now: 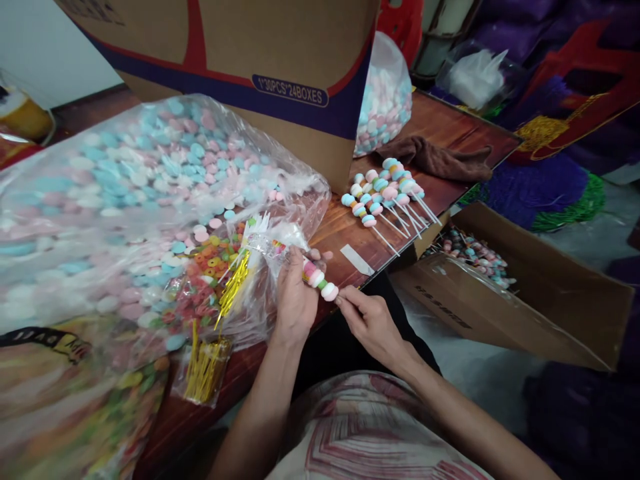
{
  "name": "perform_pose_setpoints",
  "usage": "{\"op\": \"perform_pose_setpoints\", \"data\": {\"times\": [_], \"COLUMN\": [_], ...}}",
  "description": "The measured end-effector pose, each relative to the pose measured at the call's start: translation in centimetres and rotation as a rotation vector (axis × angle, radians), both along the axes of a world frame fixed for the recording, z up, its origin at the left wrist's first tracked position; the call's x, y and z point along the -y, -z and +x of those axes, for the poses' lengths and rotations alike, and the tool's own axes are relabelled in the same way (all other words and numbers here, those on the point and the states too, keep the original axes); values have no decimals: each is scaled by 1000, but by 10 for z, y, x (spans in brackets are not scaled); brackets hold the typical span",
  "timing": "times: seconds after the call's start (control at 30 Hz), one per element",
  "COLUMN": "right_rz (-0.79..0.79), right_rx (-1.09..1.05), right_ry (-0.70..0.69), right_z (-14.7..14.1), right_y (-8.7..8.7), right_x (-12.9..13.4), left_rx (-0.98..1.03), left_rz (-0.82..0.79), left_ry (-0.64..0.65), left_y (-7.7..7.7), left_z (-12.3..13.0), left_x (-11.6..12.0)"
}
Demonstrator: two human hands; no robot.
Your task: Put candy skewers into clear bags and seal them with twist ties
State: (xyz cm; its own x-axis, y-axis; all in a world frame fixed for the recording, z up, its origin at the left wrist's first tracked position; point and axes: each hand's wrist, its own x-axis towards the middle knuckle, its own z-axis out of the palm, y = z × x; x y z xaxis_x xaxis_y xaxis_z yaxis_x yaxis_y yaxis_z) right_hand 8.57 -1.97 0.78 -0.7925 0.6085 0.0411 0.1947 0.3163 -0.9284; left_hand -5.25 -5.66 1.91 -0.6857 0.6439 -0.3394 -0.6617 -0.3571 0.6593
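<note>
My left hand (296, 297) is closed around a candy skewer (320, 280), with pink, white and green pieces in a row; part of it is hidden behind the fingers. At the skewer's near end, my right hand (370, 323) pinches thumb and forefinger together; whether it grips stick or wrapping is too small to tell. Just left of my left hand lie gold twist ties (234, 287), white sticks (256, 230) and clear wrappers (293, 237). Gummy rings (213, 257) and loose pastel marshmallows (201, 233) spill beside them.
A large bag of marshmallows (165, 160) covers the table's left, before a big carton (280, 40). Finished-looking skewers (385, 190) lie right of it, near a brown cloth (440, 159) and a paper strip (357, 260). An open carton (540, 293) holding skewers stands lower right.
</note>
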Motion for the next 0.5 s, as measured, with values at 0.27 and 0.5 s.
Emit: {"op": "perform_pose_setpoints", "data": {"times": [0.27, 0.5], "right_rz": [429, -187], "right_rx": [16, -48], "right_ry": [8, 2], "right_z": [3, 2], "right_y": [12, 2], "right_x": [16, 14], "left_rx": [30, 52], "left_rz": [-91, -76], "left_ry": [-60, -31], "left_y": [0, -3], "left_z": [4, 4], "left_x": [-4, -5]}}
